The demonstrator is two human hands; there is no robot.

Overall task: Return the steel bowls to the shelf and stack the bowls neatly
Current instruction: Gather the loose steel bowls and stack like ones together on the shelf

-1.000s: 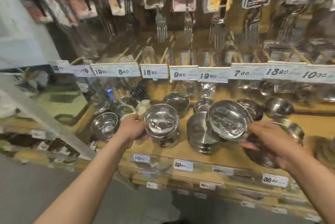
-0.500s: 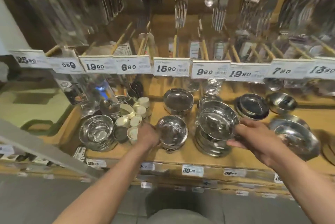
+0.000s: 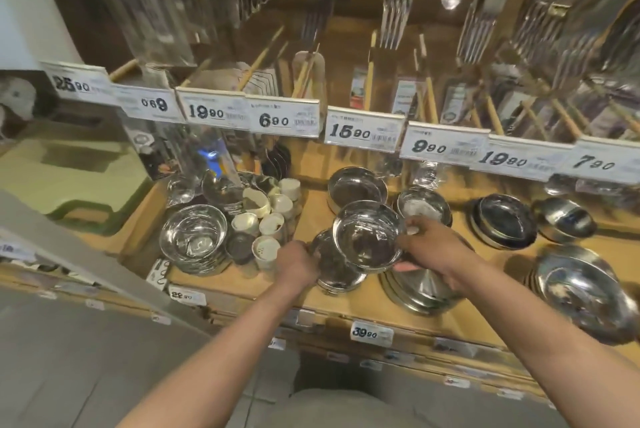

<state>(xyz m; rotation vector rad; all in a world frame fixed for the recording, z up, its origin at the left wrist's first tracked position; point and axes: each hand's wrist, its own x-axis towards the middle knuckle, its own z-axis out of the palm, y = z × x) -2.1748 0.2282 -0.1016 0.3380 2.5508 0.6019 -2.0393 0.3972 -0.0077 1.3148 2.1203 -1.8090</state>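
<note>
Held bowl: steel bowl (image 3: 367, 235) is sitting tilted in the air, mouth facing up & toward the camera, above the front of the wooden shelf (image 3: 311, 206).
Right hand: right hand (image 3: 434, 251) is gripping that bowl at its right rim, thumb over the edge, other fingers curling underneath.
Target stack: small bowl stack (image 3: 334, 270) is standing on the shelf just below-left of the held bowl; the held bowl is overlapping its right side in view. Can't tell if they're touching.
Left hand: left hand (image 3: 298, 263) is curling round the stack's left side, steadying it.
Key relation: the stack is lying left of & lower than the right hand, w/ the left hand on its far side. Judging by this, the bowl needs to go left & down, levelling so the rims nest.
Risk: tilted rim could catch on the stack's edge & knock it sideways (my guess).
Neighbours: wider flat stack (image 3: 420, 289) is sitting under the right wrist; two more bowls (image 3: 356, 183) are standing behind.
Further out: glass bowls (image 3: 194, 237) & small white cups (image 3: 273, 213) to the left, dark bowl (image 3: 505, 220) & big steel bowl (image 3: 581, 292) to the right.
Above: price tags (image 3: 363, 131) along the upper rail, forks (image 3: 396, 8) hanging behind.
</note>
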